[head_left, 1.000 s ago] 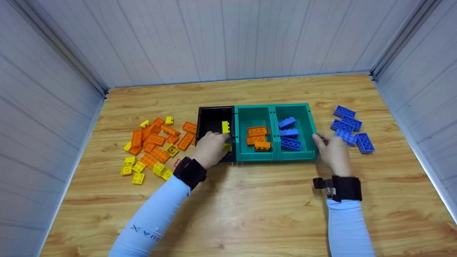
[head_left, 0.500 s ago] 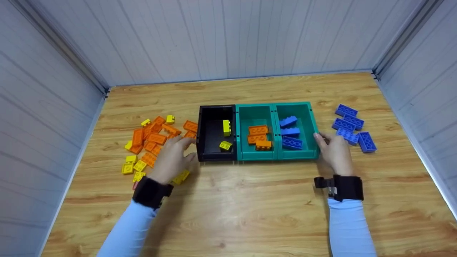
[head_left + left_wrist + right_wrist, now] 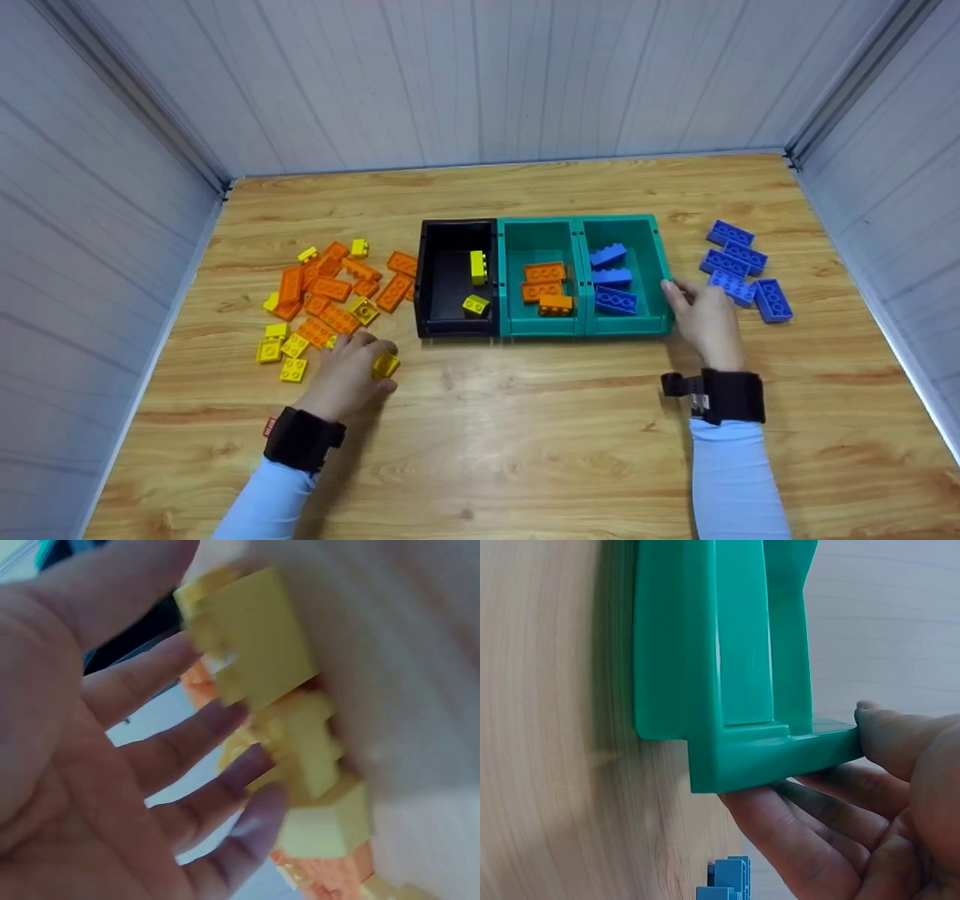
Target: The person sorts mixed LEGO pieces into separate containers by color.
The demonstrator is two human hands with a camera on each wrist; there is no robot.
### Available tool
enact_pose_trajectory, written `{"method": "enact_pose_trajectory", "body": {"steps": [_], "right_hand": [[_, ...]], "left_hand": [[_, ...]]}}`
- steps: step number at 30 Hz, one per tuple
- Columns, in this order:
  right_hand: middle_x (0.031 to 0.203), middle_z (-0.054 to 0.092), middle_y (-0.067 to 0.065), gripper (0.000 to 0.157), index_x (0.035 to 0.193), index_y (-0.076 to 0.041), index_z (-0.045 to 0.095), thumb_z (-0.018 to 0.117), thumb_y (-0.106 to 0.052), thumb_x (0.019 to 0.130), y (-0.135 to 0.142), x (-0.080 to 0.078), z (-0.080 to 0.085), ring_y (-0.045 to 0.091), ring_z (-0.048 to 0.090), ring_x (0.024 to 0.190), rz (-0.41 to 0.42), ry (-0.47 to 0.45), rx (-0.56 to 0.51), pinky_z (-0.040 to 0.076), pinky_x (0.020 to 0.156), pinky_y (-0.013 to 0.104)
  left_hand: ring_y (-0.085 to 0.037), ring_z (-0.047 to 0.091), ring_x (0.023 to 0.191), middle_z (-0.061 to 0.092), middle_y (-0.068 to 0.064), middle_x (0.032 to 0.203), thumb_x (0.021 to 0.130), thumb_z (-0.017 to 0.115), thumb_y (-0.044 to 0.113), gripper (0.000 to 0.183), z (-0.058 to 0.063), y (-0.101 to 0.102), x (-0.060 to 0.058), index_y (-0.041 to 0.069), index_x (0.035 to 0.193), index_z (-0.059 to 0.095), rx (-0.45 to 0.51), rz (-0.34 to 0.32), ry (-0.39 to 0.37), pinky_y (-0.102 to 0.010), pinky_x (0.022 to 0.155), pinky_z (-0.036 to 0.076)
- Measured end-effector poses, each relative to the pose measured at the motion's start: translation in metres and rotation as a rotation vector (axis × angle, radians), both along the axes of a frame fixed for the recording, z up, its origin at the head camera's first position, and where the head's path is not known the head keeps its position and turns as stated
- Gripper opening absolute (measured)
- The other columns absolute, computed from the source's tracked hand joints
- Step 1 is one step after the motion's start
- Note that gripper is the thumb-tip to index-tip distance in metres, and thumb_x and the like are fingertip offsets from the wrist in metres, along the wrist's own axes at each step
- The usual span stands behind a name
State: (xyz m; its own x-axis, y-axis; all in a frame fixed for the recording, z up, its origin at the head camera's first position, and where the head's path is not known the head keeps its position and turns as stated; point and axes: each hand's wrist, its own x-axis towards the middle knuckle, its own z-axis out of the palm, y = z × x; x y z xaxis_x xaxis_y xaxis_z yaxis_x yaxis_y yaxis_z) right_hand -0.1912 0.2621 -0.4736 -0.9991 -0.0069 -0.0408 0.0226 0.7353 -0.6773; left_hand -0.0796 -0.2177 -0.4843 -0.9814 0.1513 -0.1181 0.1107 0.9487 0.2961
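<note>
In the head view my left hand (image 3: pixel 346 379) is low over the front of the loose brick pile. A yellow brick (image 3: pixel 385 365) shows between its thumb and fingers. In the left wrist view the fingers are spread and fairly straight, with fingertips right at several yellow bricks (image 3: pixel 266 637). My right hand (image 3: pixel 703 322) grips the right wall of the right green bin (image 3: pixel 661 262). In the right wrist view its thumb lies at the rim and its fingers are against the outer side. That bin holds blue bricks (image 3: pixel 615 300); the middle green bin (image 3: pixel 538 232) holds orange ones.
The black bin (image 3: pixel 442 262), joined to the green ones on their left, contains two yellow bricks (image 3: pixel 478 268). Orange bricks (image 3: pixel 330 288) mixed with yellow ones lie to its left. Several blue bricks (image 3: pixel 731 287) lie right of the bins. Pale walls (image 3: pixel 480 82) enclose the wooden table (image 3: pixel 525 450).
My left hand has left the black bin, moving left and toward the front to the yellow bricks. Two yellow bricks now show uncovered in that bin. My right hand keeps its grip on the green bin.
</note>
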Motion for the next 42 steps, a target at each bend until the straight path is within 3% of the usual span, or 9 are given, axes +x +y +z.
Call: {"method": "enact_pose_trajectory", "body": {"steps": [5, 10, 14, 18, 22, 25, 33, 37, 42], "right_hand": [[0.121, 0.063, 0.029, 0.061, 0.135, 0.007, 0.056, 0.044, -0.044, 0.104, 0.001, 0.0, 0.0, 0.038, 0.064, 0.102, 0.001, -0.007, -0.006, 0.051, 0.085, 0.053], [0.121, 0.063, 0.029, 0.059, 0.133, 0.008, 0.057, 0.045, -0.043, 0.105, 0.001, 0.0, 0.001, 0.04, 0.064, 0.104, 0.005, 0.005, -0.001, 0.051, 0.086, 0.054], [0.117, 0.065, 0.029, 0.057, 0.132, 0.008, 0.058, 0.046, -0.04, 0.105, 0.0, 0.0, 0.0, 0.038, 0.064, 0.099, 0.01, 0.019, 0.006, 0.051, 0.082, 0.053], [0.111, 0.067, 0.027, 0.056, 0.131, 0.008, 0.059, 0.046, -0.041, 0.105, 0.0, 0.0, 0.0, 0.032, 0.062, 0.087, 0.005, 0.031, 0.021, 0.05, 0.073, 0.046], [0.114, 0.067, 0.027, 0.058, 0.132, 0.007, 0.059, 0.045, -0.042, 0.105, 0.001, 0.001, 0.0, 0.033, 0.063, 0.09, 0.0, 0.019, 0.019, 0.051, 0.074, 0.047], [0.117, 0.065, 0.028, 0.059, 0.133, 0.007, 0.058, 0.045, -0.043, 0.105, 0.0, 0.0, 0.0, 0.034, 0.064, 0.094, 0.001, 0.015, 0.015, 0.052, 0.077, 0.049], [0.118, 0.065, 0.029, 0.058, 0.132, 0.007, 0.058, 0.045, -0.042, 0.105, 0.001, 0.0, -0.001, 0.039, 0.065, 0.102, 0.006, 0.028, 0.008, 0.052, 0.083, 0.053], [0.117, 0.065, 0.028, 0.06, 0.133, 0.007, 0.058, 0.044, -0.044, 0.104, 0.0, 0.0, -0.001, 0.036, 0.065, 0.097, 0.007, 0.02, 0.003, 0.052, 0.08, 0.051], [0.119, 0.065, 0.028, 0.059, 0.133, 0.007, 0.058, 0.045, -0.043, 0.104, 0.001, 0.0, 0.0, 0.037, 0.065, 0.1, 0.001, 0.013, -0.001, 0.053, 0.081, 0.051]], "left_hand": [[-0.037, 0.053, 0.103, 0.061, -0.011, 0.108, 0.082, 0.083, 0.016, 0.031, -0.007, 0.007, -0.004, 0.011, 0.111, 0.073, 0.048, 0.005, 0.042, -0.051, 0.079, 0.039], [-0.033, 0.059, 0.099, 0.064, -0.013, 0.105, 0.081, 0.081, 0.005, 0.03, -0.003, 0.01, -0.01, 0.005, 0.11, 0.073, 0.129, 0.003, 0.04, -0.05, 0.082, 0.044], [-0.035, 0.061, 0.102, 0.063, -0.019, 0.113, 0.085, 0.077, 0.005, 0.035, 0.012, 0.008, -0.016, -0.002, 0.118, 0.068, 0.211, 0.028, 0.072, -0.05, 0.09, 0.049], [-0.034, 0.061, 0.106, 0.061, -0.02, 0.12, 0.088, 0.076, 0.013, 0.039, 0.035, 0.014, -0.027, -0.001, 0.123, 0.066, 0.25, 0.043, 0.148, -0.048, 0.091, 0.052], [-0.033, 0.062, 0.105, 0.061, -0.019, 0.122, 0.088, 0.077, 0.015, 0.04, 0.053, 0.031, -0.043, 0.0, 0.124, 0.066, 0.26, -0.006, 0.202, -0.045, 0.09, 0.053], [-0.031, 0.062, 0.105, 0.062, -0.019, 0.12, 0.088, 0.077, 0.013, 0.04, 0.059, 0.048, -0.057, 0.001, 0.124, 0.066, 0.247, -0.058, 0.191, -0.043, 0.09, 0.053], [-0.031, 0.062, 0.098, 0.066, -0.018, 0.108, 0.086, 0.076, 0.001, 0.028, 0.055, 0.079, -0.096, -0.001, 0.113, 0.072, 0.18, -0.184, 0.115, -0.039, 0.087, 0.053], [-0.033, 0.061, 0.098, 0.068, -0.017, 0.105, 0.086, 0.074, -0.002, 0.022, 0.052, 0.084, -0.11, 0.0, 0.107, 0.075, 0.105, -0.249, 0.085, -0.042, 0.09, 0.05], [-0.035, 0.061, 0.102, 0.068, -0.017, 0.107, 0.084, 0.072, -0.008, 0.026, 0.046, 0.089, -0.123, 0.002, 0.108, 0.075, 0.023, -0.28, 0.058, -0.044, 0.095, 0.048]]}}
